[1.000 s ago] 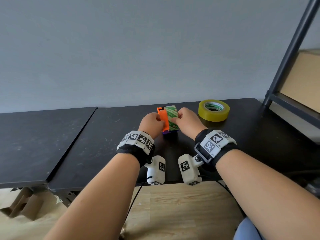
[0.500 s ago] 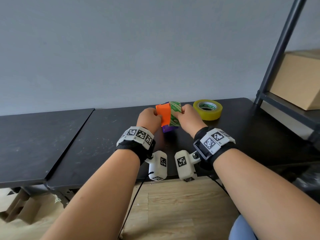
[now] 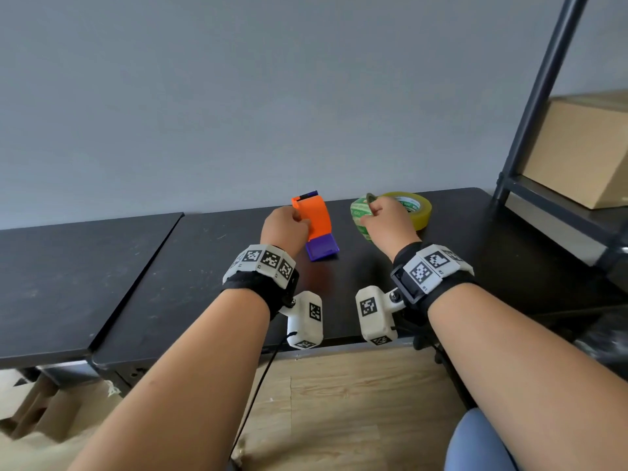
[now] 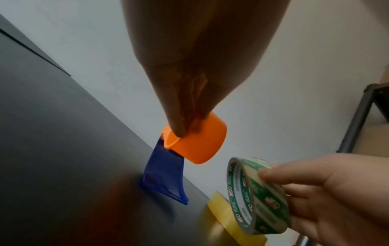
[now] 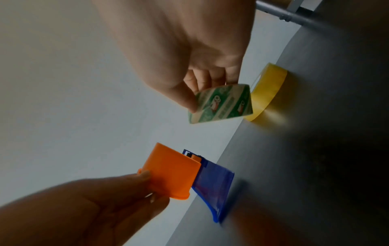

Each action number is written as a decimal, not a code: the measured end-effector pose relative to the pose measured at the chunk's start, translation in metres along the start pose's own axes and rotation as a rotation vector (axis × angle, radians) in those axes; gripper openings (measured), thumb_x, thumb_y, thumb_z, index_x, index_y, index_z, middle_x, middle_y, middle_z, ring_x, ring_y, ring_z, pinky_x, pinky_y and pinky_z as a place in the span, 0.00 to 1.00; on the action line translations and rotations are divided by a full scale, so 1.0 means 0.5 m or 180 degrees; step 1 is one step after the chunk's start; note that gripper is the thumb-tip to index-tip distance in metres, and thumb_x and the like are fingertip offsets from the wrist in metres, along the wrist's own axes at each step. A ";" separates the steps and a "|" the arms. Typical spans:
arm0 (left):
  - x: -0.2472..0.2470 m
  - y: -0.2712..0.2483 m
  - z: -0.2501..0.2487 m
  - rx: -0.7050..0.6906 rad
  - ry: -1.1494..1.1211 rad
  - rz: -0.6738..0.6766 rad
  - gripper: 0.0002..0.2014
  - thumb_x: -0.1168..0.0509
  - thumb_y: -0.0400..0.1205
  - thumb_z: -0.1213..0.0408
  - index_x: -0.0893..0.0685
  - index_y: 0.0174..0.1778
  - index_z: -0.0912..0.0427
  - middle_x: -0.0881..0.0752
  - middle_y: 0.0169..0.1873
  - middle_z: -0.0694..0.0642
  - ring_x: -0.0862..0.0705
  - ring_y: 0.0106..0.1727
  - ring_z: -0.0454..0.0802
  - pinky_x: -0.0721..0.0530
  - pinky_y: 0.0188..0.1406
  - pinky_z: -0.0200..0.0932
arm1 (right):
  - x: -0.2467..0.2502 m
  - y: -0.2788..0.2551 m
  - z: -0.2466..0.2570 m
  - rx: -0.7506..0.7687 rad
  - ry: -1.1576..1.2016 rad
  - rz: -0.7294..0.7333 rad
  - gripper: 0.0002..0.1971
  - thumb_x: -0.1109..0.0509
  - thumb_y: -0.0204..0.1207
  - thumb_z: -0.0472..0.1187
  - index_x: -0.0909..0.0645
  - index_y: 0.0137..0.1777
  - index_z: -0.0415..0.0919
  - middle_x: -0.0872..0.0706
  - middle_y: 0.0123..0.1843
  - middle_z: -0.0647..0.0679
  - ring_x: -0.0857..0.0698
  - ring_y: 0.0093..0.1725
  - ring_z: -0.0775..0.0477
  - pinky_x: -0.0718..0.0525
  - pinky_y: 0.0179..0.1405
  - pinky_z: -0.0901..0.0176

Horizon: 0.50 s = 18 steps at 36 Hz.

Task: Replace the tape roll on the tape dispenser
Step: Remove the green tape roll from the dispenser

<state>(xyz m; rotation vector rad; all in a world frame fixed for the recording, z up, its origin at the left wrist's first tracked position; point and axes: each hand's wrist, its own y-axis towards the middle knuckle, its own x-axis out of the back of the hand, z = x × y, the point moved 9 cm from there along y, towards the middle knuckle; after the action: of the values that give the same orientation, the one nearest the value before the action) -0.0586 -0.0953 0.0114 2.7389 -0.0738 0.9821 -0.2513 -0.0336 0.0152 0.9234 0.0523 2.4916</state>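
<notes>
Left hand [image 3: 284,229] pinches the orange tape dispenser [image 3: 314,215] steady on the tabletop [image 3: 190,266]; right hand [image 3: 387,223] grips the freed green-printed tape roll [image 4: 257,196], clearing the hub for the yellow tape roll [image 3: 416,207].

Head view high, forward-down; wrist views low, close, perhaps tilted, sharing dispenser [image 4: 168,168]
</notes>
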 end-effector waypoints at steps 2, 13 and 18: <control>-0.010 -0.011 -0.014 -0.0041 0.0028 0.0026 0.09 0.36 0.76 0.67 0.16 0.39 0.71 0.09 0.41 0.68 0.10 0.45 0.64 0.14 0.53 0.59 | 0.009 -0.002 -0.014 -0.0025 -0.0141 -0.0007 0.16 0.35 0.83 0.35 0.20 0.69 0.34 0.12 0.63 0.38 0.14 0.63 0.36 0.17 0.59 0.49; -0.095 -0.039 -0.053 -0.0126 0.0111 0.0248 0.05 0.35 0.78 0.67 0.18 0.37 0.61 0.11 0.40 0.62 0.15 0.45 0.59 0.21 0.46 0.46 | 0.095 -0.029 -0.125 -0.0341 -0.1182 -0.0013 0.08 0.37 0.80 0.31 0.19 0.41 0.34 0.17 0.43 0.38 0.19 0.48 0.34 0.26 0.44 0.53; -0.116 -0.038 -0.066 -0.0142 0.0065 0.0314 0.06 0.35 0.78 0.66 0.16 0.38 0.64 0.09 0.43 0.65 0.12 0.49 0.61 0.16 0.53 0.50 | 0.107 -0.022 -0.152 -0.0578 -0.1369 0.0235 0.16 0.40 0.85 0.32 0.16 0.67 0.32 0.14 0.68 0.35 0.16 0.68 0.32 0.19 0.66 0.48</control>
<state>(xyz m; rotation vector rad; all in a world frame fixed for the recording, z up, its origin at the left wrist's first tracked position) -0.1217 -0.0709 -0.0046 2.7069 -0.2266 1.0210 -0.3294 0.0100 -0.0133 1.3755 -0.3478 2.2610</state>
